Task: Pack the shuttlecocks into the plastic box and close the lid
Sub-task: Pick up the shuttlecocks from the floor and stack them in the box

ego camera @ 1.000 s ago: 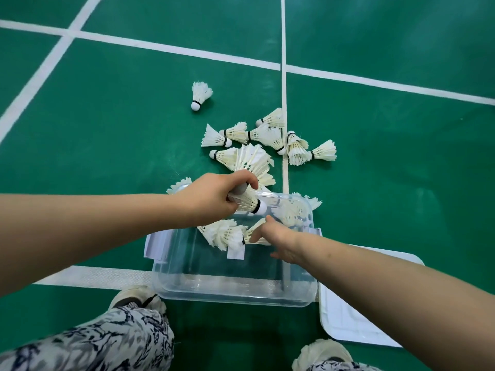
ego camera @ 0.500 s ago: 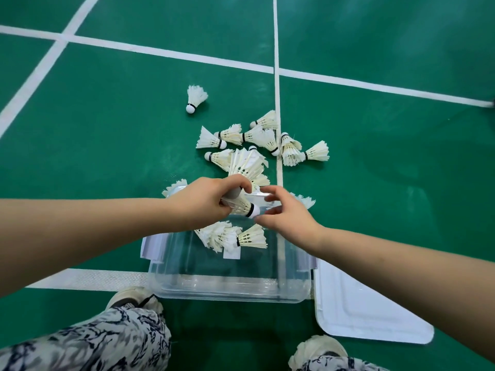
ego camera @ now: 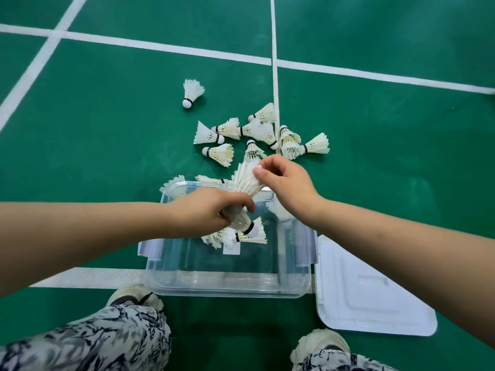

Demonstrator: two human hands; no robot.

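Over the box (ego camera: 227, 286), the left hand (ego camera: 206, 210) grips a shuttlecock stack (ego camera: 244, 180) whose far feathers the right hand (ego camera: 289, 186) apparently pinches.

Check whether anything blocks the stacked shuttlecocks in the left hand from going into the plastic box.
Nothing visible: the plastic box is open, its lid on the floor beside it, the stacked shuttlecocks held over its far end.

Bright, even, diffuse light; colours saturated. Pale sheen on the green floor (ego camera: 407, 188) right of centre (soft, not blown out). Faint short shadows beside loose shuttlecocks (ego camera: 214, 135), darker shade near the shoes (ego camera: 134, 297). Court lines (ego camera: 160, 46) bow toward the edges. Right hand (ego camera: 286, 186) slightly motion-blurred.
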